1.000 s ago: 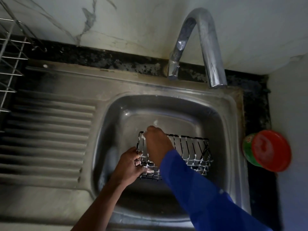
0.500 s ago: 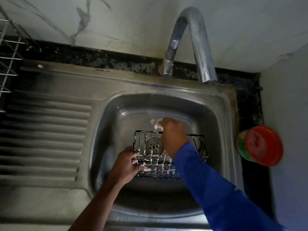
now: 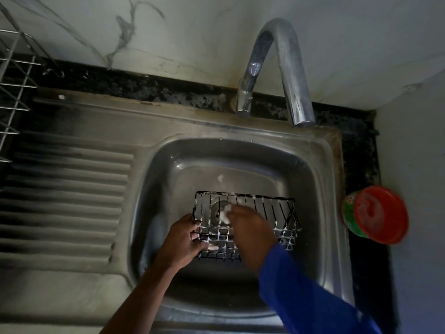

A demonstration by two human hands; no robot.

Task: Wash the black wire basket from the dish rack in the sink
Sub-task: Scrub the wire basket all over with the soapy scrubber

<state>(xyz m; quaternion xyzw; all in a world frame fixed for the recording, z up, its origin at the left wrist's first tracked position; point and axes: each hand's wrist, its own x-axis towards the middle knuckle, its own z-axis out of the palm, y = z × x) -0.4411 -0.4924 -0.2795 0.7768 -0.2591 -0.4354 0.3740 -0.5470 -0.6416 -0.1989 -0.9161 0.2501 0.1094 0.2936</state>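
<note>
The black wire basket point(image 3: 274, 208), streaked with suds, is held low inside the steel sink point(image 3: 166, 189), over the drain point(image 3: 216, 208). The left hand point(image 3: 185, 239) grips its near left corner, curled round the wires, while the blurred right hand point(image 3: 250, 232) seems to pinch a small foamy wad point(image 3: 225, 212) inside it. Good scrubbing likely needs a firm steadying grip and a pass over every wire crossing. Around them are a pale marbled wall point(image 3: 216, 32), a dark stone worktop point(image 3: 144, 86), a dish rack point(image 3: 12, 92) far left, a curved tap point(image 3: 284, 68) and a red-lidded tub point(image 3: 378, 214).
</note>
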